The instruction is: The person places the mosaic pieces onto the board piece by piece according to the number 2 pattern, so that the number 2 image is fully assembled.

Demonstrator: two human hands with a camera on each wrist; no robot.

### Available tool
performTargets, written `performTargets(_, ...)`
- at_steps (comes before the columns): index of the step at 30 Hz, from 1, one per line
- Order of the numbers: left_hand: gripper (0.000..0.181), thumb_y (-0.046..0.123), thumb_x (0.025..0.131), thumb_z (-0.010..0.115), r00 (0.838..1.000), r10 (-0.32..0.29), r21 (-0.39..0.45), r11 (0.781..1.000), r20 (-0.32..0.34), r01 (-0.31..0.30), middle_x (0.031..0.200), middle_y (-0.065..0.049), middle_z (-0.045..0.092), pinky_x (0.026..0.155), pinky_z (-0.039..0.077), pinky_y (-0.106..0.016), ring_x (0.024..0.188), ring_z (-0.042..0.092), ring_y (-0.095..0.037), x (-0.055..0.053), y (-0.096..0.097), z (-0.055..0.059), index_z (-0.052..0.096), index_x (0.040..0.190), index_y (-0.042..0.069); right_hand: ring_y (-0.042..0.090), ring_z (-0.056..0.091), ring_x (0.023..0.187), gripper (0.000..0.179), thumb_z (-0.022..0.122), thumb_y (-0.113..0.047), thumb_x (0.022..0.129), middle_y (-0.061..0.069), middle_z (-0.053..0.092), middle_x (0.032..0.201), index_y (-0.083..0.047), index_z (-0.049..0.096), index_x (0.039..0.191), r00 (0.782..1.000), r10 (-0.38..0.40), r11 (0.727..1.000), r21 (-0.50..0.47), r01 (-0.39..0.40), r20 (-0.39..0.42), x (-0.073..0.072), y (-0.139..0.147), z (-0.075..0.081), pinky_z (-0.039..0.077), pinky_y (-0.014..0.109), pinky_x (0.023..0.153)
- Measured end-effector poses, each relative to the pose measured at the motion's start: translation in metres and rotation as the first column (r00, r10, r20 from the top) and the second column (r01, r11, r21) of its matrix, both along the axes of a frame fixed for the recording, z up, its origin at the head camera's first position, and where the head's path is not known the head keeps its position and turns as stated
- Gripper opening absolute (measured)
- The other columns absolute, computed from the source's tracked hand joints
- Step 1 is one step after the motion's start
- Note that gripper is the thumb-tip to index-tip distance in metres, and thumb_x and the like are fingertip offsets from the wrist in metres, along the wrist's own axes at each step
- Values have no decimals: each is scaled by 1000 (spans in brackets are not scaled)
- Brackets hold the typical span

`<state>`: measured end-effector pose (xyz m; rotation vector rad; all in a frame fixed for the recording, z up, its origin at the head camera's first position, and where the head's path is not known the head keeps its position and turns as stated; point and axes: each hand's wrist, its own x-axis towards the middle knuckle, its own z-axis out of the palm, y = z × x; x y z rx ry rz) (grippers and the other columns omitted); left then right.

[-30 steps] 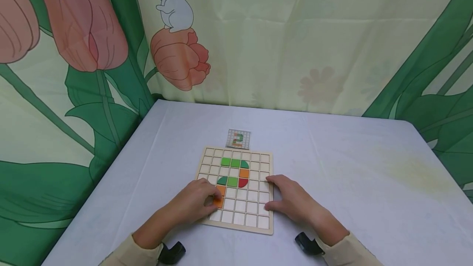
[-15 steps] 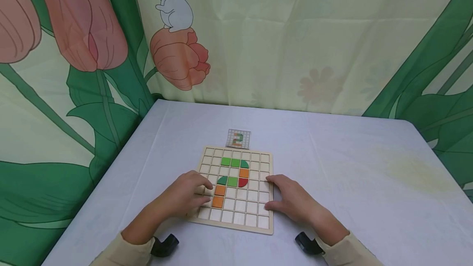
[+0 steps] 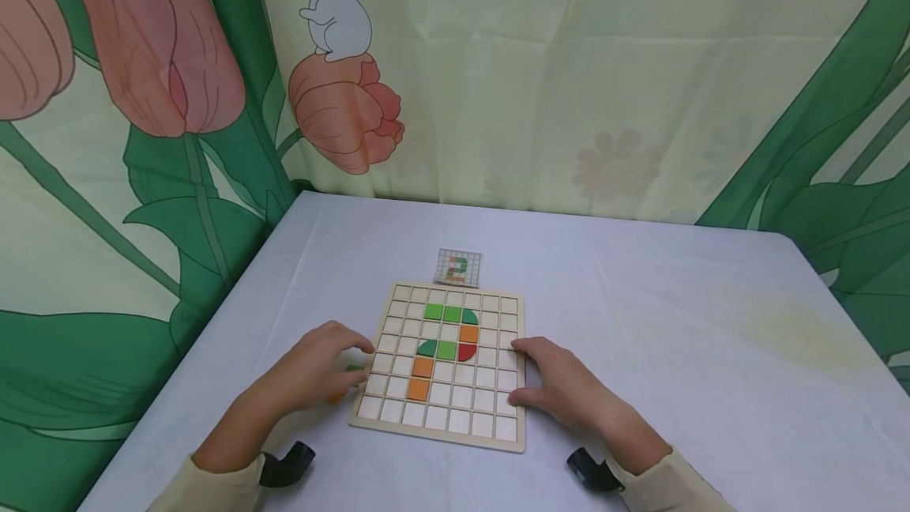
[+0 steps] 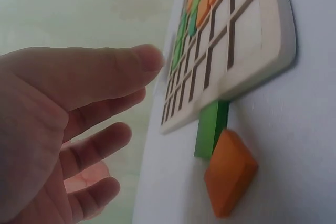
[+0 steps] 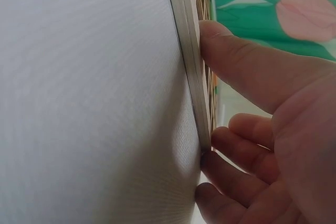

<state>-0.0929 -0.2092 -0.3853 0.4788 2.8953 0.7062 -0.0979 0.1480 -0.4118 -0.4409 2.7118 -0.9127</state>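
A wooden grid board (image 3: 437, 434) lies on the table, with green, orange and red tiles set in some of its cells. My left hand (image 3: 313, 366) hovers at the board's left edge, fingers apart and holding nothing. Under it, in the left wrist view, a green block (image 4: 210, 129) and an orange block (image 4: 231, 174) lie beside the board on the cloth. My right hand (image 3: 569, 385) rests on the board's right edge, thumb (image 5: 215, 38) on the rim and fingertips along its side. Two orange tiles (image 3: 418, 389) sit in the lower left part of the grid.
A small pattern card (image 3: 457, 268) showing a coloured figure on a grid lies just beyond the board's far edge. White cloth covers the table (image 3: 675, 322). A printed curtain (image 3: 533, 101) hangs behind it.
My left hand has let go of the lower orange tile and moved left off the grid to the board's left edge. The right hand has stayed in place.
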Motion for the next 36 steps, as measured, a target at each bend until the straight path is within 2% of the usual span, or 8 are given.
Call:
performTargets(3,24,14,81,83,999,24,-10,1000,34,-24,109,1,64,89,51,-43,109,57,-23,0,-6,-2,74,103,18,30,46,134,74,87,-28,79,9,53,141,-4,53,141,1000,-4,1000,-3,4,8,1,0,-1,37,47,110)
performTargets(9,26,12,79,84,998,20,-1,1000,53,-20,108,1,64,89,50,-45,108,58,-25,0,-14,-10,74,102,16,29,47,134,74,87,-27,79,9,53,141,-4,53,140,1000,-6,1000,-10,6,4,2,0,-2,38,47,109)
performTargets(20,24,10,79,85,992,68,-1,998,108,-68,102,3,63,89,50,-44,104,57,-22,-2,-18,-21,74,99,16,30,47,133,73,87,-26,78,9,54,140,-3,54,139,1000,2,1000,-9,-2,-5,2,1,-2,38,47,109)
performTargets(29,20,8,81,82,991,98,-3,995,96,-98,101,2,63,90,50,-44,102,57,-21,-6,-18,-26,74,96,17,30,48,133,73,87,-25,78,10,54,139,-3,53,139,1000,0,1000,-4,0,-9,2,0,-1,38,47,109)
performTargets(36,17,15,81,84,993,113,-66,992,33,-111,97,1,63,80,53,-37,94,57,-19,-10,-17,-27,74,95,17,30,47,133,73,87,-25,79,10,53,140,-3,53,140,1000,-3,1000,6,3,-8,1,0,0,38,47,109)
